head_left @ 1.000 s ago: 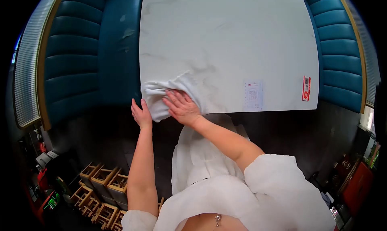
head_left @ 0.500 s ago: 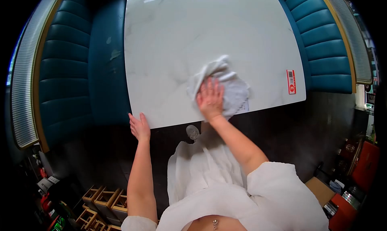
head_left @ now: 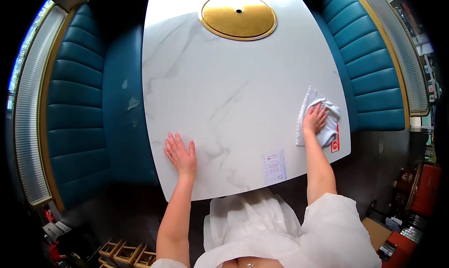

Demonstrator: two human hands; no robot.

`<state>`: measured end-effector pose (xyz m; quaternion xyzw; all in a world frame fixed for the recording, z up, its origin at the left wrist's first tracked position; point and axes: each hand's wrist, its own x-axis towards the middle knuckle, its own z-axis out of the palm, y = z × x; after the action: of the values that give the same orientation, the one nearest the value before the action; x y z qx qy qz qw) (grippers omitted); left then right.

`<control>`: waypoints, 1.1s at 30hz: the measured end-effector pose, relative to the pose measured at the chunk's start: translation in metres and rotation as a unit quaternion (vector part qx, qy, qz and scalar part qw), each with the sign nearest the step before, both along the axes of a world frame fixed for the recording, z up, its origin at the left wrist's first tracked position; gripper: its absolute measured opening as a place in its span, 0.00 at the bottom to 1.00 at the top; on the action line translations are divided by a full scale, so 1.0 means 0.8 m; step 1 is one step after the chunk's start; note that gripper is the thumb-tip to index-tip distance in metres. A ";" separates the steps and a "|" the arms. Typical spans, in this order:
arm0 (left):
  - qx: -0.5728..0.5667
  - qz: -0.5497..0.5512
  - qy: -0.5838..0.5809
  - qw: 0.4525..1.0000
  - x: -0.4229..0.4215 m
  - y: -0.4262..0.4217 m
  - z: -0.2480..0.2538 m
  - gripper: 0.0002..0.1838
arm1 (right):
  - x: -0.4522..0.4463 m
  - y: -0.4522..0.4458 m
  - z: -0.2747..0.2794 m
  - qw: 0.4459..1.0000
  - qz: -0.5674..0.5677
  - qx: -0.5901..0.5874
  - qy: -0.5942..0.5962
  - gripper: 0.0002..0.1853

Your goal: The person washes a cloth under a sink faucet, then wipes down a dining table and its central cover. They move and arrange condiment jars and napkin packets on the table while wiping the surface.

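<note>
My right hand (head_left: 315, 118) presses a white cloth (head_left: 305, 127) onto the marble-patterned tabletop (head_left: 224, 80), near its right edge. The cloth is bunched under the fingers and partly covers a red and white sticker (head_left: 335, 144). Flat on the left front part of the table rests my left hand (head_left: 181, 156), fingers spread, with a ring on one of them. Between the hands, close to the front edge, a printed paper or sticker (head_left: 274, 167) lies on the surface.
A round gold plate (head_left: 238, 17) with a dark centre hole is set in the far part of the table. Teal padded benches (head_left: 77, 95) flank both sides. Wooden stools (head_left: 126, 254) stand at lower left, and a cardboard box (head_left: 375, 233) is at lower right.
My right hand and the cloth have moved right across the tabletop, uncovering the printed paper. My left hand has gone from the front left corner onto the surface. More of the gold plate shows.
</note>
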<state>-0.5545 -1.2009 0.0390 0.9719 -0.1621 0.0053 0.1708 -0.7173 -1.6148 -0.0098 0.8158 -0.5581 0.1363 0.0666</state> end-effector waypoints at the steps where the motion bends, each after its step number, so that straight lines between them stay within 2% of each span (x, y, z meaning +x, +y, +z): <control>1: -0.005 -0.013 0.000 1.000 0.016 -0.023 -0.001 0.32 | 0.024 0.016 -0.002 0.999 -0.032 0.003 0.017 0.25; 2: -0.008 -0.020 0.001 1.000 0.034 -0.046 -0.001 0.32 | 0.064 0.052 -0.002 0.993 0.115 -0.027 0.008 0.25; 3: -0.015 -0.028 -0.002 1.000 0.052 -0.069 0.000 0.32 | 0.115 0.101 0.014 0.970 0.243 0.004 -0.009 0.25; 4: -0.019 -0.036 -0.004 0.999 0.065 -0.088 -0.001 0.31 | 0.159 0.148 0.027 0.925 0.369 0.084 -0.028 0.25; 6: -0.017 -0.037 0.014 0.999 0.094 -0.121 -0.014 0.31 | 0.228 0.195 0.035 0.788 0.593 0.142 -0.092 0.26; 8: -0.006 -0.042 0.039 0.998 0.110 -0.141 -0.021 0.31 | 0.273 0.147 0.032 0.748 0.639 0.164 -0.080 0.27; 11: -0.002 -0.002 0.036 0.999 0.112 -0.153 -0.018 0.33 | 0.256 -0.022 0.030 0.911 0.402 0.093 -0.015 0.26; 12: -0.002 -0.011 0.039 0.999 0.111 -0.154 -0.017 0.33 | 0.225 -0.081 0.028 0.954 0.292 0.029 -0.056 0.26; 14: 0.046 -0.003 0.011 0.999 0.108 -0.156 -0.017 0.32 | 0.152 -0.177 0.013 0.998 0.053 -0.025 -0.027 0.26; 16: 0.046 0.001 0.013 0.999 0.105 -0.165 -0.006 0.32 | 0.130 -0.195 0.015 0.992 -0.121 -0.026 -0.024 0.26; 17: 0.051 0.005 0.018 0.999 0.104 -0.164 -0.004 0.32 | 0.143 -0.183 0.003 0.991 -0.127 -0.033 -0.006 0.25; 19: 0.066 0.003 0.008 0.998 0.105 -0.164 -0.008 0.32 | 0.218 -0.122 0.007 0.999 0.029 -0.037 -0.007 0.24; 21: 0.067 -0.012 -0.004 0.998 0.107 -0.165 -0.013 0.31 | 0.289 -0.067 0.022 0.973 0.215 0.030 -0.074 0.27; 23: 0.074 -0.025 -0.011 0.997 0.104 -0.161 -0.012 0.31 | 0.321 -0.092 0.021 0.959 0.256 0.037 -0.115 0.29; 25: 0.074 -0.016 -0.023 0.997 0.104 -0.165 -0.012 0.30 | 0.310 -0.166 0.014 0.974 0.199 0.016 -0.107 0.29; 26: 0.075 -0.022 -0.023 0.997 0.105 -0.165 -0.013 0.30 | 0.288 -0.209 0.005 0.987 0.127 -0.018 -0.093 0.28; 27: 0.072 -0.025 -0.028 0.997 0.106 -0.163 -0.015 0.30 | 0.258 -0.251 -0.006 0.986 0.078 -0.048 -0.136 0.28; 29: 0.071 -0.030 -0.030 0.997 0.104 -0.161 -0.015 0.30 | 0.174 -0.307 -0.010 0.993 -0.037 -0.055 -0.096 0.27; 30: 0.074 -0.028 -0.029 0.996 0.104 -0.163 -0.012 0.30 | 0.129 -0.318 -0.014 0.991 -0.081 -0.077 -0.074 0.28; 33: 0.078 -0.032 -0.027 0.996 0.103 -0.162 -0.016 0.30 | 0.001 -0.294 -0.001 0.975 -0.219 0.003 -0.031 0.27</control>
<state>-0.4719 -1.3303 0.0263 0.9761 -0.1974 0.0135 0.0902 -0.7161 -1.8502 -0.0107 0.6694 -0.7254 0.1417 0.0750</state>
